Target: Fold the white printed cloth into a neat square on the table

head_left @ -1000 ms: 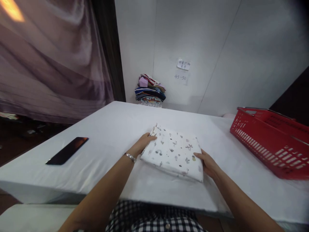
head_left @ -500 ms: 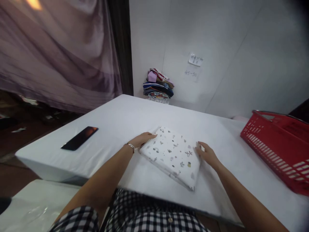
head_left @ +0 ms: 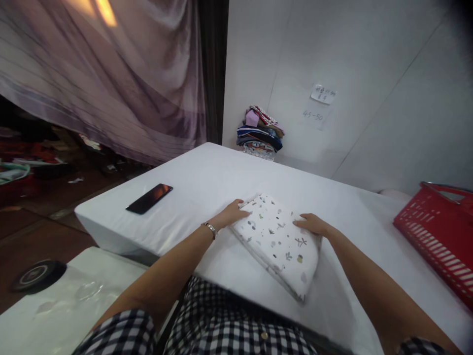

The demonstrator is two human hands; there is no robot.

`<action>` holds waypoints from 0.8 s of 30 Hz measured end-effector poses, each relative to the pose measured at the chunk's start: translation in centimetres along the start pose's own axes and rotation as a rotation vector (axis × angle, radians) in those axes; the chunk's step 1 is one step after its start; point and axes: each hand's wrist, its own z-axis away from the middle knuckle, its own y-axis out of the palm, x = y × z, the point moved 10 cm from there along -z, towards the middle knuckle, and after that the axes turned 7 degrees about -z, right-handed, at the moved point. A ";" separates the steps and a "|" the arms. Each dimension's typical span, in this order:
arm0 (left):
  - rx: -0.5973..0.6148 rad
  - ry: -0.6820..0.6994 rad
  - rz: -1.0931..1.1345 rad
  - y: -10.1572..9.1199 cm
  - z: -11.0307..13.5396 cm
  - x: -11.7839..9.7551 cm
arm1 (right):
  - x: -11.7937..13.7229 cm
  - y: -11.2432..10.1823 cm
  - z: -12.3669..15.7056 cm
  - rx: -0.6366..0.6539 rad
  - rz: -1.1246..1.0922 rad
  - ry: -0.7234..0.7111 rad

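Note:
A folded white cloth printed with small plants and shapes lies in front of me on the white-covered table. My left hand grips its far left edge, thumb on top and the other fingers at the side, partly hidden. At the far right edge my right hand holds the same cloth, its thumb resting on the printed face and its fingers curled over the side. The near edge of the cloth shows several layers, and its right side bulges slightly.
A black phone lies on the table's left part. Folded clothes are piled against the wall at the back. A red plastic basket stands at the right. Lower left is a white surface with a dark round object.
My view has turned left, so the scene sits further right. My right thumb has moved from the cloth's edge onto its top, and the cloth's right side now bulges.

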 end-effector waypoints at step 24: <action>-0.298 0.074 0.515 -5.2 1.4 6.9 | 12.3 16.9 9.0 0.221 0.332 -0.664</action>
